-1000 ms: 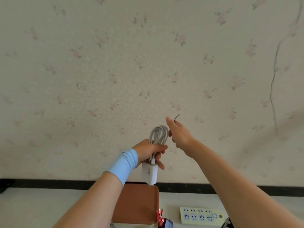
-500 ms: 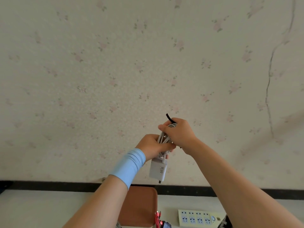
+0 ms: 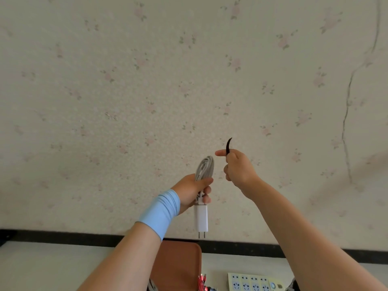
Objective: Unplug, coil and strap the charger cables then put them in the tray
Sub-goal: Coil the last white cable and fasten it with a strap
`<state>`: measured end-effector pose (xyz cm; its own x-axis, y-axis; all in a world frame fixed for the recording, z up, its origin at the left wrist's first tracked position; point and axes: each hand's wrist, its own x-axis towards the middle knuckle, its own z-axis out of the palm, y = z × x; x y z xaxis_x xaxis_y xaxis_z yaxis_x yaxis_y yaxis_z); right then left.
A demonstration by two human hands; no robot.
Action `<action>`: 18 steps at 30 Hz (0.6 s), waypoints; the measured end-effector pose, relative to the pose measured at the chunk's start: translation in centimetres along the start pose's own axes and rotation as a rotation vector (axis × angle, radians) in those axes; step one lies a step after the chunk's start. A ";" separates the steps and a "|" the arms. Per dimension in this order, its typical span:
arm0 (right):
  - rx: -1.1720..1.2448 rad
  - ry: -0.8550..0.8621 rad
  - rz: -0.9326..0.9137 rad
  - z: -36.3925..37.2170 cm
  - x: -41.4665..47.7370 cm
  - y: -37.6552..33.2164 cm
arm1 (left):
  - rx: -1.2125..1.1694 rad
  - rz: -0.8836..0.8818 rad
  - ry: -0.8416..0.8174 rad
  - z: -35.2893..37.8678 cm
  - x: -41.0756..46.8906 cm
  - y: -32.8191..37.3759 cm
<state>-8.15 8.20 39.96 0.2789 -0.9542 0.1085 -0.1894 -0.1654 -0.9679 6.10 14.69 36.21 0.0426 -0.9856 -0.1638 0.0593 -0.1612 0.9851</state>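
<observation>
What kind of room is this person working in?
Probably a room in a home: flowered wallpaper with a crack, a black skirting strip, and a pale table holding a brown tray and a power strip.

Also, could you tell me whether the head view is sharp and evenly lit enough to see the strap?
Head view: soft, even light, no glare; the black strap pinched in the right hand and the coiled cable in the left hand are sharp; wide-angle distortion bends the baseboard.

Coiled cable [image 3: 204,168] in left hand [image 3: 192,191], adapter [image 3: 201,219] hanging below; tray [image 3: 178,265] underneath, power strip [image 3: 249,283] right.
</observation>
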 end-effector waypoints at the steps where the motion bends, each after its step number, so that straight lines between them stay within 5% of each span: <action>1: -0.027 -0.014 -0.020 -0.1 -0.1 0.1 | -0.051 -0.001 0.014 -0.2 0.0 0.1; 8: -0.019 -0.133 -0.178 0.2 -2.1 -1.1 | -0.020 0.052 0.122 -0.6 0.4 0.1; 18: -0.104 -0.037 -0.003 2.3 -2.7 -0.7 | 0.354 0.148 0.040 -1.0 -0.1 0.7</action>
<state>-6.63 11.40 39.81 0.3136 -0.9441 0.1015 -0.2843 -0.1954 -0.9386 7.10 14.74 36.82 0.0641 -0.9978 -0.0138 -0.2986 -0.0323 0.9538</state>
